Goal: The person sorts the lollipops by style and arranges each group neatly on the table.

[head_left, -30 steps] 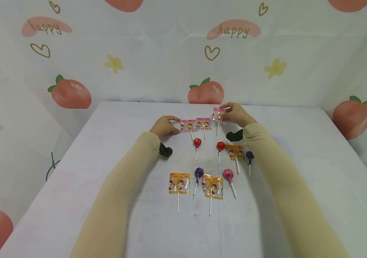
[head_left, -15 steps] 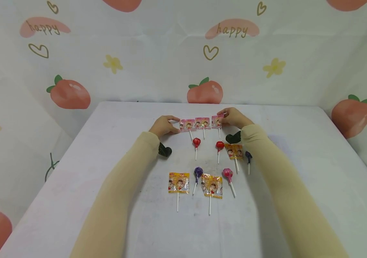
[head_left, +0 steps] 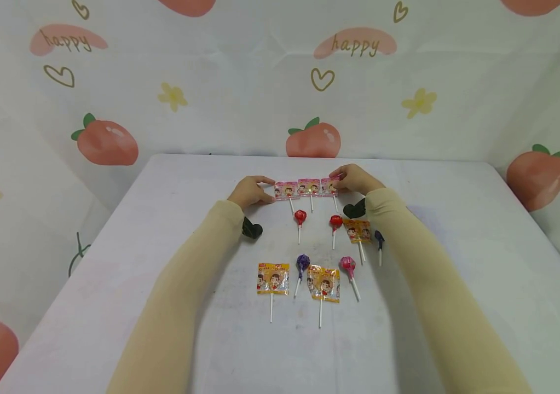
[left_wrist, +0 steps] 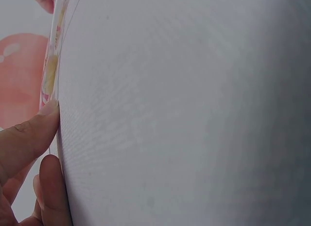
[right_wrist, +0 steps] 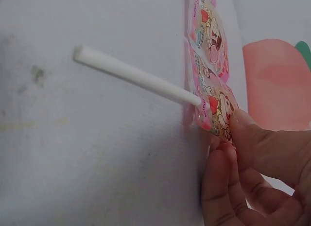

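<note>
Three pink-wrapped lollipops lie side by side near the table's back edge. My left hand holds the left edge of the leftmost pink lollipop, thumb and forefinger at its corners. In the left wrist view the thumb touches the wrapper, seen edge-on. Between the hands lies the middle pink lollipop. My right hand pinches the wrapper of the rightmost pink lollipop; its white stick points toward the front. The right wrist view shows this wrapper against its neighbour's.
Two red lollipops lie in front of the pink ones. Nearer are orange-wrapped lollipops, purple ones and an unbagged pink one. A printed cloth hangs behind the white table.
My right hand has lowered the rightmost pink lollipop toward the front and moved it left against the middle one. The left hand has stayed at the leftmost lollipop.
</note>
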Demonstrator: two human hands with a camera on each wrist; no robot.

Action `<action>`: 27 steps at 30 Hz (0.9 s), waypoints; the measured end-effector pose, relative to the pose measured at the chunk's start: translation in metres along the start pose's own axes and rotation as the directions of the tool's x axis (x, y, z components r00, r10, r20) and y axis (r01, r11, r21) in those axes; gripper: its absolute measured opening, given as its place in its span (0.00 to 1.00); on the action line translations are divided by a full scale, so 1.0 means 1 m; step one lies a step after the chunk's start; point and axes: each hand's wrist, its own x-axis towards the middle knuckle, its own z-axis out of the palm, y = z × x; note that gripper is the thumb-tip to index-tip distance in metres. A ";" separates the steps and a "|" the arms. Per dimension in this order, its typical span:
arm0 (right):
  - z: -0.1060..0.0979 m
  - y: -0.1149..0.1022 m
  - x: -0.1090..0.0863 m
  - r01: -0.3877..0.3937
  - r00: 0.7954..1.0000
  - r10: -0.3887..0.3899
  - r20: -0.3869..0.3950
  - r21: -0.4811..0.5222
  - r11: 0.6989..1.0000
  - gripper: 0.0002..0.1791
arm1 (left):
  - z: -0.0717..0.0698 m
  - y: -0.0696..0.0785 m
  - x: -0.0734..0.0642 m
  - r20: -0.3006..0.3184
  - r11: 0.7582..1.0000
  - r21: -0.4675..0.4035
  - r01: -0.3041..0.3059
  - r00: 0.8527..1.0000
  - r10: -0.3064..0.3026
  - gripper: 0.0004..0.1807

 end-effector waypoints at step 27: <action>0.003 -0.009 -0.005 -0.069 0.997 0.065 -0.039 -0.120 0.990 0.20 | 0.001 -0.001 -0.001 -0.006 1.000 -0.004 -0.023 1.000 0.023 0.30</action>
